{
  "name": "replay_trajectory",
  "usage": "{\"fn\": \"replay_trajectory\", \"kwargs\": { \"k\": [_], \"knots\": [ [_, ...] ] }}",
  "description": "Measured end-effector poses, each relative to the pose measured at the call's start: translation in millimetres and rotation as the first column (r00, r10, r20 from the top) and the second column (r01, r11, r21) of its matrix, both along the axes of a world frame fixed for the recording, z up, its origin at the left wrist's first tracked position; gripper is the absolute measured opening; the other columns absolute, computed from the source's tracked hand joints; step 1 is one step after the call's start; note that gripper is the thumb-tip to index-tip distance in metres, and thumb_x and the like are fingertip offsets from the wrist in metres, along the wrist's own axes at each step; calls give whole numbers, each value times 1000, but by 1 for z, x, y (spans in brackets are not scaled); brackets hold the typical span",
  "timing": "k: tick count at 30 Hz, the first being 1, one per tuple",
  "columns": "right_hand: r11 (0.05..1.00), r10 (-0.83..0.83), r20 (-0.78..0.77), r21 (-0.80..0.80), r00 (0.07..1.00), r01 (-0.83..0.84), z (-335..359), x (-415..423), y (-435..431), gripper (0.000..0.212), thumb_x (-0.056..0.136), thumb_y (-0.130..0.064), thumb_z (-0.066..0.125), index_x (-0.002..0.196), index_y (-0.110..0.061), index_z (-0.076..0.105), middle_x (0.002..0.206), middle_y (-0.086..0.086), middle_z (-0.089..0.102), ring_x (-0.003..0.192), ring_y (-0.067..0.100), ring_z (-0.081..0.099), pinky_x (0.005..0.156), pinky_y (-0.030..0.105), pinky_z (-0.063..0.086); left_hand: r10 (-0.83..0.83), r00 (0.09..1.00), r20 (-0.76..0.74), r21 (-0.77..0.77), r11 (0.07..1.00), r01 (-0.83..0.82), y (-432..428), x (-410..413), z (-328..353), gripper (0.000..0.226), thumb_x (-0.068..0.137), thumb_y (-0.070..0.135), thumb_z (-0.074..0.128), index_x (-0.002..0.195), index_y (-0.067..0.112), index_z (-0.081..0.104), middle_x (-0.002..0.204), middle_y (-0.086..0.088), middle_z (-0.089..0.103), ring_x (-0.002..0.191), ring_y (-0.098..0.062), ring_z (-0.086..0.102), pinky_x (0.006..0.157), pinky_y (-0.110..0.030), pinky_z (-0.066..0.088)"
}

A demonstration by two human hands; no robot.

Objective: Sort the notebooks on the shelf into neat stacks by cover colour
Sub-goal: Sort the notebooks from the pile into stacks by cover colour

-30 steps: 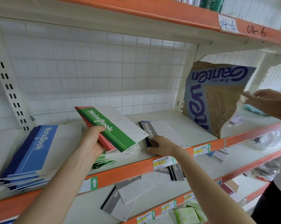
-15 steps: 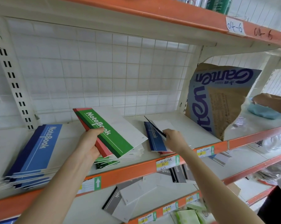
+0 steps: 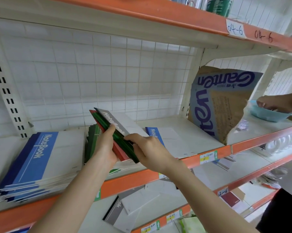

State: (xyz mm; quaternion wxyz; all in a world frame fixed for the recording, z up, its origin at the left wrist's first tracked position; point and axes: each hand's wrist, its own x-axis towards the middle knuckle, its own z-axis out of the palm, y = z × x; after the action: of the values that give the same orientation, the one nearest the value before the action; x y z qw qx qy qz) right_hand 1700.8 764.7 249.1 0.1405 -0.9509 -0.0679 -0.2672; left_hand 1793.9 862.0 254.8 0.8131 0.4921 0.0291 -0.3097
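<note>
Gripping one tilted bundle of notebooks (image 3: 118,137) together, the left hand (image 3: 105,148) and right hand (image 3: 150,150) hold it over the shelf's (image 3: 135,178) front edge, its long axis running front-to-back. The green stack (image 3: 92,142) lies just beneath, nearer the left hand.

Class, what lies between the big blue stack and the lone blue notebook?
Head view: the green stack, plus a mixed bundle gripped by left hand and right hand.
</note>
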Motion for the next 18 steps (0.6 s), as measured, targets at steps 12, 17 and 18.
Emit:
{"fn": "replay_trajectory", "kwargs": {
  "k": [12,17,18],
  "knots": [
    [824,-398,-325,286,858,490,-19,23,-73,15,96,-21,42,99,-16,55,98,7,58,94,28,53,77,26,38,124,983,138,71,988,-134,25,7,2,29,92,1,49,120,10,51,86,-10,59,73,-22,57,64,-35,47],
    [759,-525,-679,-100,513,644,-63,20,-109,55,85,-52,53,123,-12,47,122,11,51,110,29,49,90,36,43,144,977,154,60,986,-155,40,14,4,30,92,3,51,122,9,50,84,-8,58,71,-21,57,56,-32,43],
    [762,-526,-675,-103,518,639,-64,19,-109,57,83,-54,54,122,-13,47,121,10,51,109,28,49,88,35,43,145,978,151,55,986,-155,41,14,4,28,92,3,50,119,10,50,84,-8,58,71,-21,56,55,-32,42]
  ]
}}
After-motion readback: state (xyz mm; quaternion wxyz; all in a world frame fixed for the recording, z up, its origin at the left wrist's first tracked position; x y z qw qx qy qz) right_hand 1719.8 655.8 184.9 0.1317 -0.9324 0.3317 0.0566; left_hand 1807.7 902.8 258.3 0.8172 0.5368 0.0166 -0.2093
